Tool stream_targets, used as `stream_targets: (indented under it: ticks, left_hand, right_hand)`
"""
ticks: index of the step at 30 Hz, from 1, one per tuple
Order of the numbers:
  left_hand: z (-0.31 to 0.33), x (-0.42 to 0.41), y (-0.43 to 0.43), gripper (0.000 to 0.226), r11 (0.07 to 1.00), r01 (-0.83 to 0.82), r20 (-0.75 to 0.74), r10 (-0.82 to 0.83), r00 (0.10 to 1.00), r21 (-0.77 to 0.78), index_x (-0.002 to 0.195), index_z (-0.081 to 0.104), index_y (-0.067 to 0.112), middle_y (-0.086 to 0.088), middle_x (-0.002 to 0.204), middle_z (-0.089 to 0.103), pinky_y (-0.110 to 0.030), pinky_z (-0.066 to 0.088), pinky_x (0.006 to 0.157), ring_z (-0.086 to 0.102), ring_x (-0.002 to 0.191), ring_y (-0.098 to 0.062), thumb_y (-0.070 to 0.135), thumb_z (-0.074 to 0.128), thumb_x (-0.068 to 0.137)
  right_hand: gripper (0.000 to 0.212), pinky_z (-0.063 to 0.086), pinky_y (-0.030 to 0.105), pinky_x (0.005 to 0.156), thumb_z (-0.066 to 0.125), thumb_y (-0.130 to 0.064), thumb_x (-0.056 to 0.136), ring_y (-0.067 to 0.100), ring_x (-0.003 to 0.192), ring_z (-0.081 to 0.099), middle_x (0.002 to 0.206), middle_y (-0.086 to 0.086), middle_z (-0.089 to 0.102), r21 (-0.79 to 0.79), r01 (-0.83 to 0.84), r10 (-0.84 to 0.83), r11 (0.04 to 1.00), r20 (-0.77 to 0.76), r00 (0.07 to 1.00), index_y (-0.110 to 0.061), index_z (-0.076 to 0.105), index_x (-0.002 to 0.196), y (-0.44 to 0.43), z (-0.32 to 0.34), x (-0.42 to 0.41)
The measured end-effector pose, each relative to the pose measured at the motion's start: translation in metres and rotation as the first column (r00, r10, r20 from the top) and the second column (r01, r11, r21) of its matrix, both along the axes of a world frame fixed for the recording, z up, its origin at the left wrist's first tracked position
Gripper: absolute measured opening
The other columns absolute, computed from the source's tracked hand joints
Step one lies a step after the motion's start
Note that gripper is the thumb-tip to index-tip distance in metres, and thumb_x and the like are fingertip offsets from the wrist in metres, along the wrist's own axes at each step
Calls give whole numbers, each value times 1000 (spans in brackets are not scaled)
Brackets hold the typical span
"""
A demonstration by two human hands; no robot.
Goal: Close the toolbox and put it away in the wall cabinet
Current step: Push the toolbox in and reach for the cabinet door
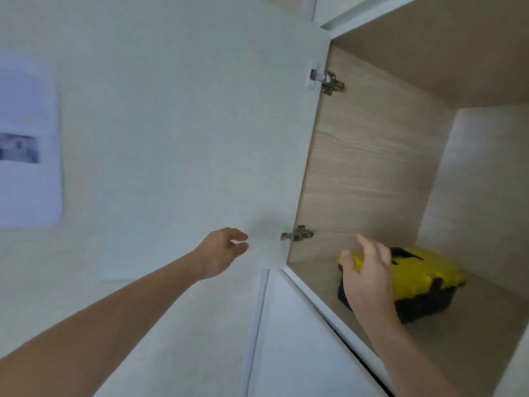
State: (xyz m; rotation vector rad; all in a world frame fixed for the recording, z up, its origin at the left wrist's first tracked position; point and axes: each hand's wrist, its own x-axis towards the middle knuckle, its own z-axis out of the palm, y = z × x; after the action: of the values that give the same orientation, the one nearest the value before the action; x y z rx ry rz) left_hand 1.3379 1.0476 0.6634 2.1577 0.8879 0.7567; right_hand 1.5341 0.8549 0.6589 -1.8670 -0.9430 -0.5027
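The bare left hand, fingers loosely curled and gripping nothing, reaches by the open white cabinet door near its lower metal hinge. Right of it, the right hand lies with fingers spread against the closed yellow-and-black plastic toolbox, which sits on the floor of the wood-lined wall cabinet.

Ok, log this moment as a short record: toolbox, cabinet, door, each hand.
toolbox: yellow lid, dark base, lid shut, resting on the cabinet floor
cabinet: wood-lined wall cabinet, nothing else visible inside
door: white, swung open to the left on two metal hinges
left hand: fingers loosely curled, at the door's inner face near the lower hinge; contact unclear
right hand: open, fingers spread, at the toolbox's near left end; not gripping it
task state: toolbox inside, door not yet closed
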Motion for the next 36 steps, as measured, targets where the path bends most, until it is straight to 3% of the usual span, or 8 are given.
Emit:
stream_targets:
  ticks: [5,9,15,22,26,30,33,36]
  left_hand:
    - [-16,-147,9,39,915,-402,-1,402,916,-14,129,58,9,-10,131,61,-30,42,99,59,115,-27,23,57,93]
    - [-22,-220,26,50,844,-518,56,529,847,-142,137,49,4,-16,138,55,-37,41,105,53,124,-30,19,60,90]
    - [-14,-223,66,57,887,-386,184,436,881,-253,140,42,6,-12,133,55,-35,44,95,56,116,-29,14,63,87]
    - [-15,-198,103,23,887,-406,296,457,839,-219,96,69,6,-16,98,73,-50,58,82,70,84,-35,15,61,76]
    - [-21,-205,98,21,906,-379,307,421,853,-190,96,64,0,-18,98,65,-44,53,80,65,84,-37,17,55,87]
    - [-36,-213,67,27,931,-346,347,365,864,-117,71,55,-8,-15,67,45,-31,32,59,43,62,-25,13,51,88]
    - [-45,-214,28,22,942,-326,391,332,858,-84,88,70,5,-11,86,65,-35,48,72,62,78,-26,17,52,91]
    - [-48,-211,-19,20,950,-292,464,308,831,-107,100,73,16,-4,91,75,-40,53,84,69,87,-24,19,54,92]
  right_hand:
    - [41,42,39,92,57,-18,89,32,117,52,134,13,46,-146,-284,288,948,9,958,-15,52,130,36,-8,-90]
    - [45,44,36,94,51,-27,93,25,118,51,142,5,39,-265,-414,430,871,6,903,-19,43,137,63,-13,-148]
    - [49,42,35,98,45,-28,94,23,128,42,148,2,35,-426,-342,475,838,261,840,-19,36,142,118,3,-194]
    - [52,35,37,101,44,-25,93,23,132,38,152,3,35,-502,-197,456,842,470,756,-17,36,144,158,31,-216]
    - [53,32,36,104,44,-24,93,23,136,34,154,4,33,-532,-142,450,835,510,733,-16,34,145,157,40,-224]
    - [54,33,42,108,51,-15,90,29,137,37,151,11,38,-532,-146,496,834,608,619,-10,41,142,133,47,-244]
    - [59,29,47,111,55,-9,83,30,139,34,152,11,38,-546,-108,523,831,700,487,-11,43,141,105,51,-258]
    - [67,5,44,116,25,-5,84,23,147,8,161,4,14,-641,-8,598,767,711,370,-18,23,149,71,56,-265]
